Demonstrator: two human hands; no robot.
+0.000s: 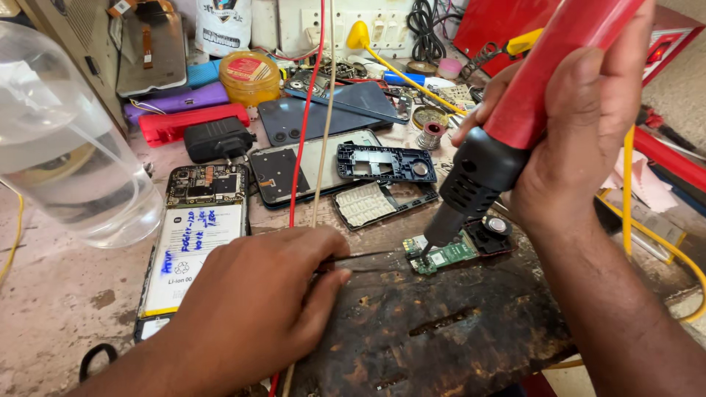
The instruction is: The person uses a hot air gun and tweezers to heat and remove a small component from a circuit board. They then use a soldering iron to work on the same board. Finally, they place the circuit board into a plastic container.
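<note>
Circuit board (446, 254) on scorched block (441, 323); left hand (254, 298) pinching tweezers (364, 257), right hand (581, 125) clamped round red hot-air tool (515, 125).

A cluttered repair bench in bright daylight

The worn, stained worktop (66, 301) carries a scorched wooden board (441, 331) at the near edge — behind it a white switchboard (360, 26) on the wall, with black cables (426, 22) hanging, and a red case (507, 22) beside it.
</note>
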